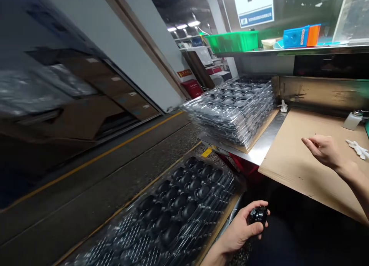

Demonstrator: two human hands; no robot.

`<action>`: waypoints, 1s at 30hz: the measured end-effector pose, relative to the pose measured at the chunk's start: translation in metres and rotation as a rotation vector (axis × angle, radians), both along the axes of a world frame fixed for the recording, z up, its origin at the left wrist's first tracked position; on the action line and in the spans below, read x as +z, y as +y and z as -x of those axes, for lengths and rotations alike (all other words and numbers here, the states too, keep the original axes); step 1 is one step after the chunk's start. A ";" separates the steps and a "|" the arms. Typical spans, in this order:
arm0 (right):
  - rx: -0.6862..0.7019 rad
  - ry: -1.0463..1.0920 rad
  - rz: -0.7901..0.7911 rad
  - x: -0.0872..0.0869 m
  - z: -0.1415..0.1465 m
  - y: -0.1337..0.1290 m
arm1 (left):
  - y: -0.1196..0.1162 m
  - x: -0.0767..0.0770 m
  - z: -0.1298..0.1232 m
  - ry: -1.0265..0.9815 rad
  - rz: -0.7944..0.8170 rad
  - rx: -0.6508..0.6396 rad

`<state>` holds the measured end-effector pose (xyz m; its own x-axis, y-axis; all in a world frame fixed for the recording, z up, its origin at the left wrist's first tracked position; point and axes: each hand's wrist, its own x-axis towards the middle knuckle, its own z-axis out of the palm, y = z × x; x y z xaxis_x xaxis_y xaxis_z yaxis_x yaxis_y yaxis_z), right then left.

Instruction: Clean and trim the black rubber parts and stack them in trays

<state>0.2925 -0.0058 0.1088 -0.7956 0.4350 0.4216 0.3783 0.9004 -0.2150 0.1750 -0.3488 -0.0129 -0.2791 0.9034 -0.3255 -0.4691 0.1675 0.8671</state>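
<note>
- Between the lower tray stack and the front edge of the worktop, the left hand (pixel 238 230) has its thumb and fingers closed around a glossy black rounded part (pixel 258 215), which is clear of both surfaces.
- Right hand (pixel 325 150) appears above a flat brown cardboard sheet (pixel 294 158), fingers curled inward; cannot tell whether they grasp anything, or whether the hand touches the sheet.
- Lower stack of clear plastic trays (pixel 226 191), left of the left hand: matte black round pieces (pixel 188 210) sit in rows in the pockets of its farther part.
- Second stack of clear plastic trays (pixel 233 114) stands on the silver metal worktop (pixel 261 154), left of the cardboard.
- White bottle with dark cap (pixel 352 121) and crumpled white scrap (pixel 358 149) noted at the right of the cardboard.
- Shelf above carries a bright green plastic bin (pixel 235 42) and a blue-and-orange box (pixel 301 36).
</note>
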 end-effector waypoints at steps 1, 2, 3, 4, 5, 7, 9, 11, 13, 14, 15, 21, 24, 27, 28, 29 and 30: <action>-0.020 -0.043 -0.013 -0.012 0.012 0.011 | -0.005 0.001 0.002 0.011 0.009 0.032; -0.034 -0.093 -0.018 -0.026 0.022 0.021 | -0.011 0.003 0.005 0.026 0.017 0.065; -0.049 -0.142 -0.021 -0.040 0.030 0.030 | -0.016 0.004 0.008 0.042 0.025 0.099; -0.066 -0.188 -0.023 -0.055 0.035 0.037 | -0.021 0.005 0.011 0.059 0.033 0.131; -0.081 -0.224 -0.024 -0.068 0.038 0.043 | -0.026 0.006 0.014 0.076 0.040 0.163; -0.100 -0.238 -0.014 -0.091 0.038 0.051 | -0.032 0.010 0.018 0.104 0.051 0.227; -0.090 -0.226 0.014 -0.104 0.033 0.056 | -0.035 0.015 0.021 0.115 0.054 0.285; -0.060 -0.213 0.052 -0.110 0.027 0.060 | -0.036 0.019 0.023 0.117 0.058 0.331; -0.040 -0.202 0.092 -0.111 0.023 0.065 | -0.040 0.021 0.028 0.134 0.081 0.373; -0.041 -0.203 0.113 -0.112 0.022 0.068 | -0.043 0.022 0.033 0.156 0.102 0.399; -0.048 -0.205 0.131 -0.112 0.022 0.070 | -0.049 0.021 0.039 0.193 0.130 0.427; -0.097 -0.234 0.203 -0.116 0.021 0.074 | -0.139 0.002 0.123 0.663 0.480 0.700; -0.130 -0.246 0.215 -0.117 0.021 0.074 | -0.208 -0.012 0.180 0.804 0.746 0.866; -0.162 -0.267 0.216 -0.120 0.020 0.076 | -0.265 -0.024 0.231 0.930 1.093 0.832; -0.170 -0.272 0.213 -0.121 0.020 0.077 | -0.278 -0.028 0.246 0.975 1.190 0.785; -0.175 -0.280 0.208 -0.121 0.020 0.077 | -0.288 -0.031 0.259 1.012 1.259 0.748; -0.181 -0.285 0.203 -0.122 0.020 0.078 | -0.295 -0.035 0.270 1.034 1.300 0.724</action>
<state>0.2728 0.0724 -0.0130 -0.7711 0.6310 0.0857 0.5974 0.7634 -0.2457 -0.0952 -0.6434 -0.0479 -0.9848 -0.1368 -0.1072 -0.1646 0.9326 0.3212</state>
